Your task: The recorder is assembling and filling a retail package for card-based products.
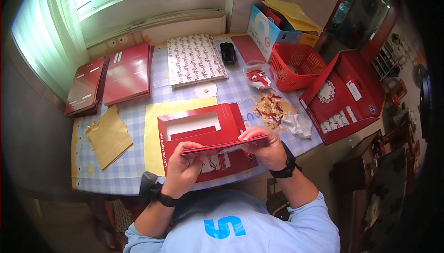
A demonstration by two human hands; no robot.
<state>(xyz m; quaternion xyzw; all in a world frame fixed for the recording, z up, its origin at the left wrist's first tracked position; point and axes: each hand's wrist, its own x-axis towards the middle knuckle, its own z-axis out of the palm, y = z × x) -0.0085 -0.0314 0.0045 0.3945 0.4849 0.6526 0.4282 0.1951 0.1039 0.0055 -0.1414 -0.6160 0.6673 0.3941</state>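
Between both hands I hold a thin flat red card piece [217,148], seen almost edge-on. My left hand [183,168] grips its left end, fingers behind and thumb in front. At its right end my right hand [267,150] is closed on it. Beneath lies a flat red cardboard box [192,135] with a cut-out window, on a yellow paper sheet [153,137]. Part of this box is hidden by my hands and the held card. White patterned print shows just below the card; I cannot tell which piece it belongs to.
Red card stacks [127,74] and a brown paper piece [109,137] lie left. Further back are a patterned white stack [194,61] and a black object [228,53]. At right are small scraps [270,109], a red basket [296,70], a plastic tub [259,75] and an upright red box [344,95].
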